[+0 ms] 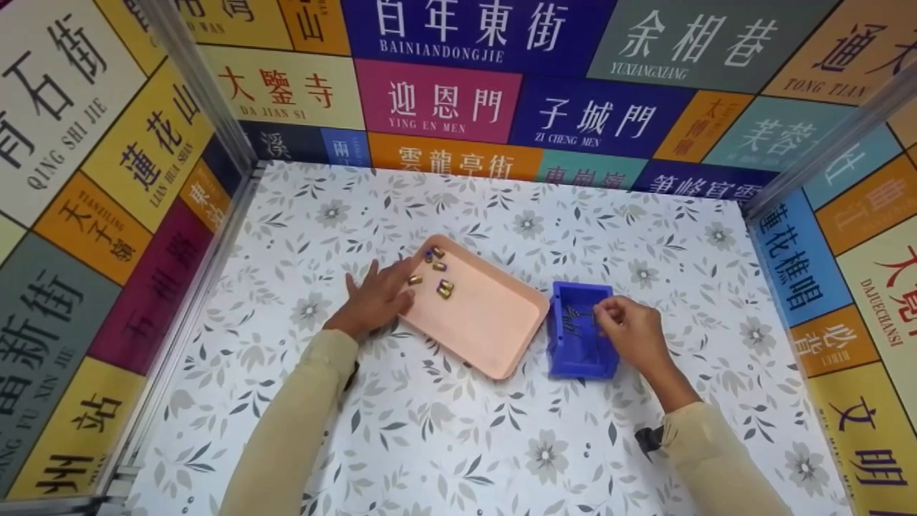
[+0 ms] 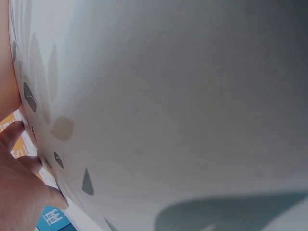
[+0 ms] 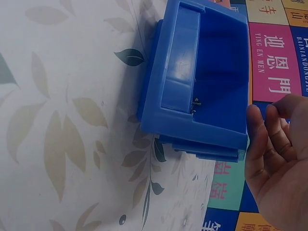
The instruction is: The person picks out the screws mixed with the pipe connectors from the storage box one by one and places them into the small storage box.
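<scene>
In the head view my left hand (image 1: 376,297) rests at the left rim of a pink tray (image 1: 494,322), its fingers spread. Small brass-coloured cylinders (image 1: 445,289), some with bluish ends, lie at the tray's far left end. My right hand (image 1: 634,330) is over the right side of a blue bin (image 1: 584,369), thumb and fingertips brought together. They seem to pinch a thin dark screw (image 1: 587,314); the right wrist view does not show it. Several dark screws (image 1: 571,321) lie inside the bin. In the left wrist view only part of my left hand (image 2: 24,192) shows.
The tray and bin stand side by side on a table (image 1: 444,444) covered in a leaf and flower print. Panels with printed characters (image 1: 444,100) wall the back and both sides, with metal posts (image 1: 215,93) at the corners.
</scene>
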`<state>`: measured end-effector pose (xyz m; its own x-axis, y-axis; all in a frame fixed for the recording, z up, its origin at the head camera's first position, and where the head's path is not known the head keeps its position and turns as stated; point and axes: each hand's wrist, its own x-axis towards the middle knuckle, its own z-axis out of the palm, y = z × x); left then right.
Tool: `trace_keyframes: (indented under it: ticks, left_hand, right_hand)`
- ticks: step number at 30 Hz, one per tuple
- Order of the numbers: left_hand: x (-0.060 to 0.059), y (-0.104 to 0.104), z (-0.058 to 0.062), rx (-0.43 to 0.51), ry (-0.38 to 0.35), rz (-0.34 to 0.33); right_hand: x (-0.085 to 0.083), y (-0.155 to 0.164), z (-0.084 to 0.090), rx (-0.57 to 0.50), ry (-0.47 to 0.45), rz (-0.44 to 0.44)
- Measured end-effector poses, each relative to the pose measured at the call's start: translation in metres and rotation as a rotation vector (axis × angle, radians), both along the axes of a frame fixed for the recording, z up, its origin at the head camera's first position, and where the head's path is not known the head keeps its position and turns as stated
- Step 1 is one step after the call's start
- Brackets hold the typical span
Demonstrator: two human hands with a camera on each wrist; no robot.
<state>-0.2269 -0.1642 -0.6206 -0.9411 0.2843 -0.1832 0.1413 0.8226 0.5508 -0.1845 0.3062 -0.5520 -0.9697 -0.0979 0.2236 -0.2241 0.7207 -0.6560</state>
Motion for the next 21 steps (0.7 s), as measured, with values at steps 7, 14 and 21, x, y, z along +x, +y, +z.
trace_keyframes:
  ticks: [7, 14, 21]
  left_hand:
    - [0.003, 0.002, 0.000, -0.034, -0.027, 0.016]
    - [0.004, 0.002, 0.001, -0.038, -0.033, 0.036]
    - [0.000, 0.004, 0.002, -0.011, -0.049, 0.060]
  right_hand:
    - [-0.005, -0.004, 0.000, -0.028, -0.023, -0.003]
    - [-0.015, -0.013, 0.003, -0.095, -0.063, -0.017]
    - [-0.042, -0.015, 0.011, -0.105, 0.030, -0.043]
